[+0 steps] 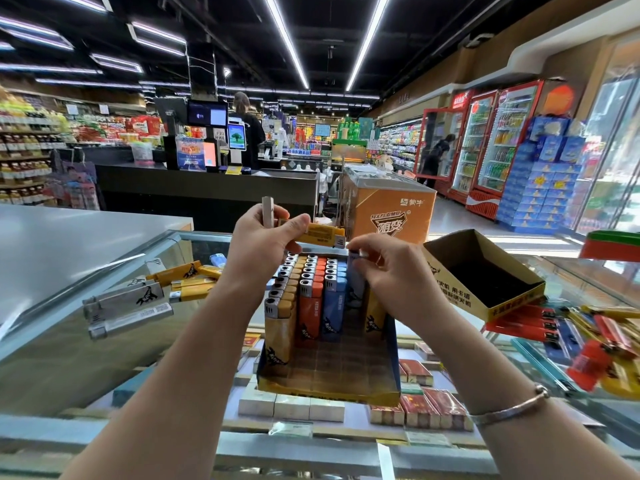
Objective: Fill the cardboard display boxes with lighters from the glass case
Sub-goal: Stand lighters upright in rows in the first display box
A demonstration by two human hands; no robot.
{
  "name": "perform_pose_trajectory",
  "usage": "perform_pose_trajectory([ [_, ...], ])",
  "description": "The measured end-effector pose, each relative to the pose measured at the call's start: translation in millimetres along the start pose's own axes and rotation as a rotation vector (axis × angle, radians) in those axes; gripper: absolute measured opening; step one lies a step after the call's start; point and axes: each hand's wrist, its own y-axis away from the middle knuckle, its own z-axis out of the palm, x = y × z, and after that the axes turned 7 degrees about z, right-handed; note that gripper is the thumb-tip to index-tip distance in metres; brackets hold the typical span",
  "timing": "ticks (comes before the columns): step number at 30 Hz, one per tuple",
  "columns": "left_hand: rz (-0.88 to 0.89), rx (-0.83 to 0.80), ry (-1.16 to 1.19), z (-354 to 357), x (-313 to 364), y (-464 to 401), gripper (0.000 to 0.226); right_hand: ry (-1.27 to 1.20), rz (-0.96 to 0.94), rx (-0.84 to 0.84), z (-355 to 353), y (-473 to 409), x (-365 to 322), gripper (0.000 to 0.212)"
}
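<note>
A cardboard display box (346,394) stands on the glass case (145,251) in front of me, its back rows filled with upright yellow, orange and blue lighters (313,292). My left hand (263,240) is above the box, shut on a yellow lighter (323,234) held sideways and a silver lighter (267,210) held upright. My right hand (391,268) pinches a blue lighter (356,268) at the right end of the back row. A second cardboard display box (485,271), empty and tilted, lies to the right.
Loose silver lighters (128,308) and yellow lighters (194,282) lie on the glass to the left. Red, blue and yellow lighters (585,341) are scattered at the right. Cigarette packs (429,410) show under the glass. An orange freezer (388,209) and a checkout counter (207,185) stand beyond.
</note>
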Motion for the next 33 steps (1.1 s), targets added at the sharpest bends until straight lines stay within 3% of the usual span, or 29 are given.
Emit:
perform_pose_trajectory([
  [8, -0.013, -0.007, 0.013, -1, -2, 0, 0.023, 0.147, 0.037, -0.019, 3, 0, 3, 0.015],
  [16, -0.08, -0.105, 0.304, 0, 6, 0, 0.028, 0.326, 0.022, -0.001, 7, 1, 11, 0.017],
  [19, -0.069, -0.206, 0.315, 2, 9, 1, 0.027, 0.108, 0.103, 0.011, 5, 1, 11, 0.02],
  [22, -0.023, -0.324, 0.261, 4, 10, 3, 0.023, -0.367, 0.19, 0.102, -9, -2, 5, 0.009],
  [25, 0.046, -0.405, 0.202, 6, 12, 5, 0.013, -0.727, 0.203, 0.048, -17, -2, 1, 0.015],
  [30, 0.074, -0.411, 0.228, 4, 12, 4, 0.02, -0.945, 0.144, -0.121, -21, -2, -2, 0.029],
  [33, 0.109, -0.372, 0.173, 2, 12, 4, 0.026, -0.939, 0.092, -0.198, -22, -1, -4, 0.036],
])
